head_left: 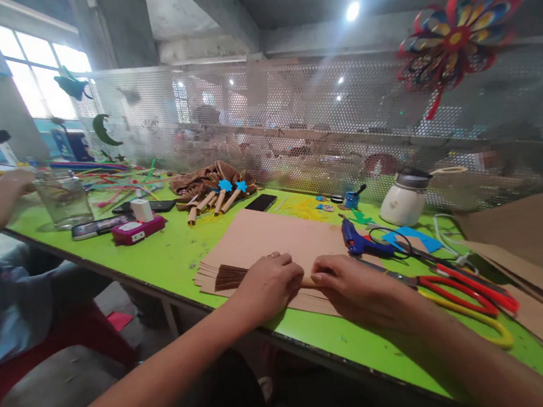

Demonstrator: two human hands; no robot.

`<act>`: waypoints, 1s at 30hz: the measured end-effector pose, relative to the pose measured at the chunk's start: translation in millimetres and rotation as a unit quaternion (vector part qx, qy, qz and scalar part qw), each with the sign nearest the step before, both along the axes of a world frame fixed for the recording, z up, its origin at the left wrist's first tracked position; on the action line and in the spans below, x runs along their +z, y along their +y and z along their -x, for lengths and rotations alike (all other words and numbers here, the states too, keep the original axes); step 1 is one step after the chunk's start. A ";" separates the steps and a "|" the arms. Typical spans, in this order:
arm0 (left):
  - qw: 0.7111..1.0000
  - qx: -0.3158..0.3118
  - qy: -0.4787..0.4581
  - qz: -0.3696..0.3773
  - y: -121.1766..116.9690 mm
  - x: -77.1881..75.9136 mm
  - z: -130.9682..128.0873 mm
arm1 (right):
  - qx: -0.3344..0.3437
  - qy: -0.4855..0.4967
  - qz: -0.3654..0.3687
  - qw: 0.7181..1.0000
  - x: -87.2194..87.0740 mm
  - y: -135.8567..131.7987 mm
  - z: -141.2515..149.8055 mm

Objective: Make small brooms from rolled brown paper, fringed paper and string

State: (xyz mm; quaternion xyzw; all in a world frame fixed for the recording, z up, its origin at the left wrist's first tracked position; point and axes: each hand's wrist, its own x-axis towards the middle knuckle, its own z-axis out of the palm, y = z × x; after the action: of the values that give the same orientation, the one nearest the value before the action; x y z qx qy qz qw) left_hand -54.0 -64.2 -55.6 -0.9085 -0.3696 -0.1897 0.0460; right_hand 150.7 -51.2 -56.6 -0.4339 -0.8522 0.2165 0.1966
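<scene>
paper roll (309, 281) sits at the clock centre for all of this, 12 pointing away from the person. it's thin, light brown, lying near the close edge of the green table (182, 250), on top of brown paper sheets (276, 236).

left hand (271, 283) is at 9, fingers bent over the roll and gripping it; its fingertips are mostly hidden. right hand (346, 280) is at 3, pinching the other end between thumb and fingers. the two hands are near each other, not touching.

dark brown fringe (230, 277) pokes out past the left hand at 9, flat on the sheets. can't tell if it joins the roll, the hand covers that spot.

blue glue gun (357, 240) at 2, just beside the sheets. white pot (401, 204) with a dark lid farther out at 2. red-handled scissors (458, 292) at 3, a yellow handle (500, 336) at 4, partly behind the right forearm.

black phone (261, 202) at 11. brown paper bundles (220, 197) with blue stars between 10 and 11.

magenta block (138, 231) with a white plug on top at 10. farther out at 10, glass jar (67, 204) with a co-worker's hand (20, 179) beside it.
</scene>
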 end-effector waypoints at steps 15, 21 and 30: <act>1.000 -0.003 0.006 -0.011 15.6 0.7 0.9 | -0.036 -0.040 -0.210 0.976 -7.0 -12.9 5.6; 0.999 -0.017 0.019 0.037 22.9 9.4 1.7 | -0.004 -0.049 -0.200 0.979 -6.4 -14.7 6.2; 0.999 0.018 0.008 -0.039 16.0 -2.6 -2.7 | -0.007 -0.032 -0.151 0.988 -3.7 -10.0 3.8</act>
State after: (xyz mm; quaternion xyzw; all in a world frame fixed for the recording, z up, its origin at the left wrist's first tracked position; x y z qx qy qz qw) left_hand -51.4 -48.2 -58.2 -0.9007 -0.3777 -0.1962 0.0874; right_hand 147.0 -61.2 -60.2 -0.4117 -0.8779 0.0698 0.2343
